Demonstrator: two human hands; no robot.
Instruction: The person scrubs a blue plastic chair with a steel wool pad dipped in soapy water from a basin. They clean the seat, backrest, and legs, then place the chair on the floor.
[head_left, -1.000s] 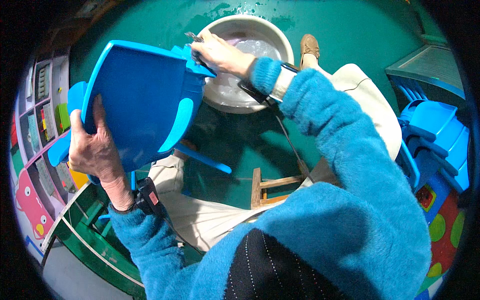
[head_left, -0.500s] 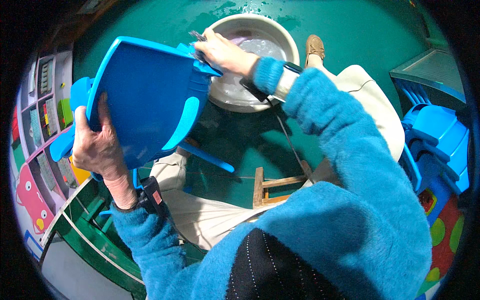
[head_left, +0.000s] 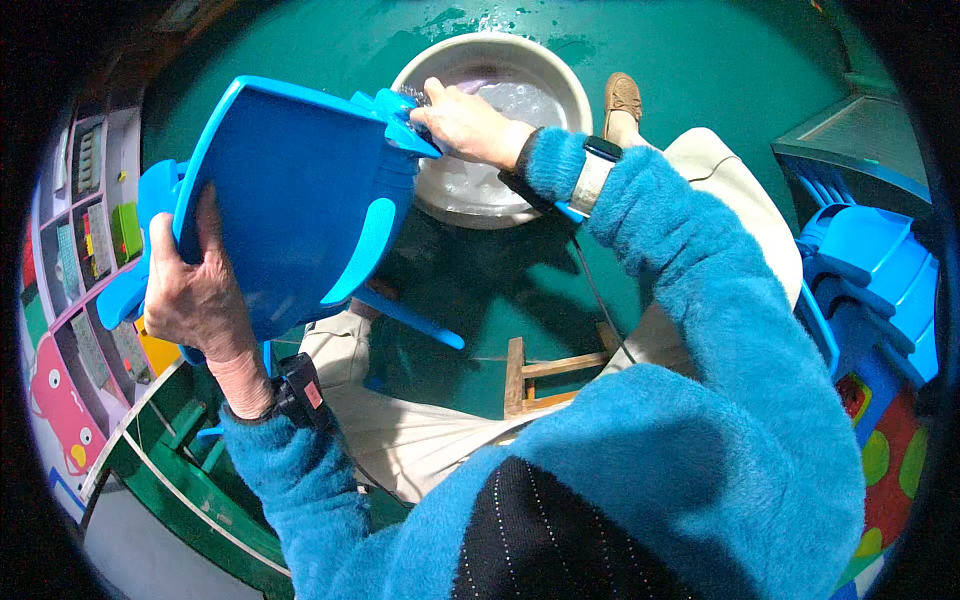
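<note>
A blue plastic child's chair point(head_left: 290, 200) is tilted up in front of me on the left, its broad panel facing me. My left hand point(head_left: 200, 305) is clamped on its left edge, thumb and fingers on either side. At the chair's upper right corner, my right hand point(head_left: 470, 125) is closed round a grey, shiny scrubber point(head_left: 418, 97) that looks like steel wool and presses against the blue plastic. Most of the scrubber is hidden by the fingers and the corner. Just behind this hand stands a pale round basin point(head_left: 579, 95) with cloudy, sudsy water in it.
Below the basin is a small wooden stool point(head_left: 515, 375), partly hidden by my legs. Stacked blue chairs point(head_left: 875, 270) stand at the right under a grey-topped table point(head_left: 860, 140). Shelves point(head_left: 75, 215) line the left side. Wet patches mark the green floor point(head_left: 690, 60).
My right hand has shifted slightly right and down along the chair's corner, with the scrubber turned more behind its fingers. The left hand keeps its hold, and the chair has barely moved.
</note>
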